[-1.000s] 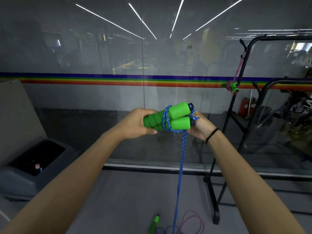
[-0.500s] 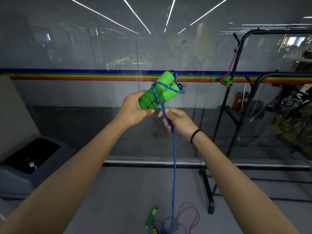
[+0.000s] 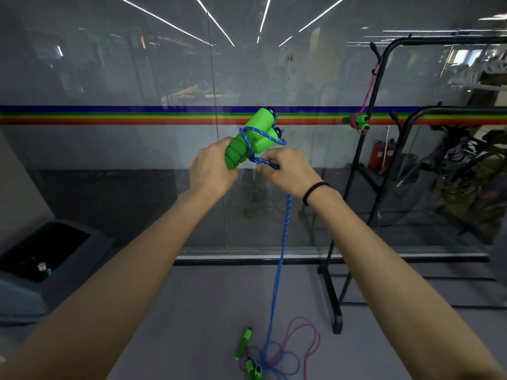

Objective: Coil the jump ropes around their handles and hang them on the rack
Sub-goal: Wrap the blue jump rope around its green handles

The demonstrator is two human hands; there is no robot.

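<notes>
Currently, the black tubular rack stands to the right of the right hand and beyond it. Its smooth round bars carry short hooks above hand height. One pink rope bundle, wound on green handles, already hangs from the rack up and to the right of the right hand. It shows the target form for the other ropes.

The blue rope, a braided cord with pale flecks, drops from under the right hand to the floor. There its slack lies in loose loops among a pink rope and the loose green handles. The cord hangs free, probably so that it can feed upward into the coil without snagging.

The left hand grips the lower, ribbed ends of the paired green foam handles, fingers curled around both. This clamps the two cylinders side by side as one core, tilted up and to the right of the palm. The right hand, just beside the left and below the handle tips, pinches the blue cord in curled fingers and draws the turn taut. A turn or two crosses the middle of the handles, up and to the left of the right hand. Judged from the slack on the floor, most of the winding is not yet done. A black band circles the right wrist
</notes>
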